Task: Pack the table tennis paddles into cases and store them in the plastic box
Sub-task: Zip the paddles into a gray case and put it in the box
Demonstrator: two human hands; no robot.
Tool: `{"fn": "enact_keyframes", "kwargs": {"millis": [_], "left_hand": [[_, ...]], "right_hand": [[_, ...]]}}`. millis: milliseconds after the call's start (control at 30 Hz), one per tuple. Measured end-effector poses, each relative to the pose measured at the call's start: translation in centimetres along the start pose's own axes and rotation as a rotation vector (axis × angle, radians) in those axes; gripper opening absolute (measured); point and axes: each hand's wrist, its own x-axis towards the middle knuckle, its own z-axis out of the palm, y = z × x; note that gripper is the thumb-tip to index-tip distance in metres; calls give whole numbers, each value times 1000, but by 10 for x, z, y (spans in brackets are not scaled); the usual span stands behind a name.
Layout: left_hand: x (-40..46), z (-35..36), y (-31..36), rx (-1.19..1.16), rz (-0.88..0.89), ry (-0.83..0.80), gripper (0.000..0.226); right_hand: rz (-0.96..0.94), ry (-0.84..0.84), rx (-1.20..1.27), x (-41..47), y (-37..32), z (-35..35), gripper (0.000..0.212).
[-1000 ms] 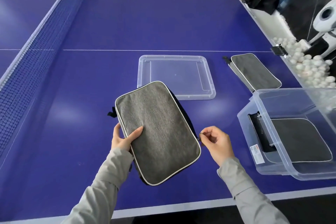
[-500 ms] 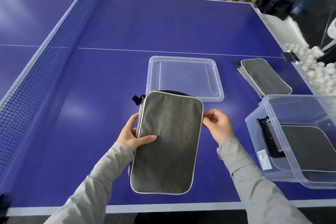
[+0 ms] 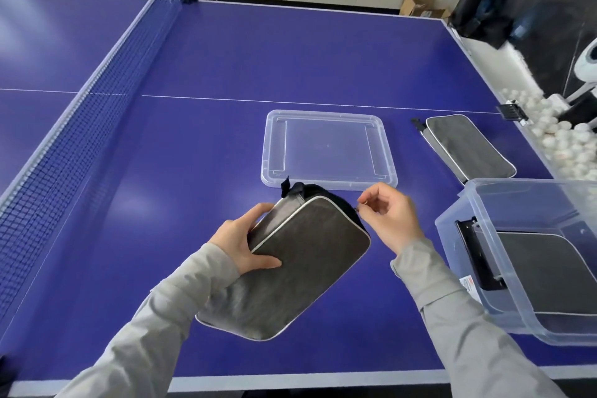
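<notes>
Hands hold a grey case [image 3: 290, 271] up over the blue table [image 3: 200, 52]. The left hand [image 3: 240, 242] grips the case's left edge, thumb on top. The right hand [image 3: 389, 218] pinches the zipper pull [image 3: 358, 209] at the case's far right corner. The plastic box [image 3: 452, 236] sits to the right with another case [image 3: 542, 271] inside.

Grey case [image 3: 297, 271] with white piping, tilted, held left of the clear box [image 3: 484, 297]; second case [image 3: 470, 147] behind the box, third [image 3: 546, 271] inside.
</notes>
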Motion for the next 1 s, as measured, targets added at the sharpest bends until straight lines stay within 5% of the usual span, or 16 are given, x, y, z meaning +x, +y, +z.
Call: {"fn": "enact_keyframes", "kwargs": {"millis": [333, 600, 800, 1000], "left_hand": [[14, -5, 16, 266, 60, -110, 81], [14, 4, 10, 221, 33, -96, 79], [4, 10, -11, -185, -72, 106, 72], [-1, 16, -27, -890, -260, 480, 73]], "right_hand": [[-230, -59, -20, -1, -40, 8, 25], [-379, -136, -123, 3, -50, 19, 16], [-159, -7, 3, -2, -24, 26, 23], [183, 16, 98, -38, 17, 40, 43]]}}
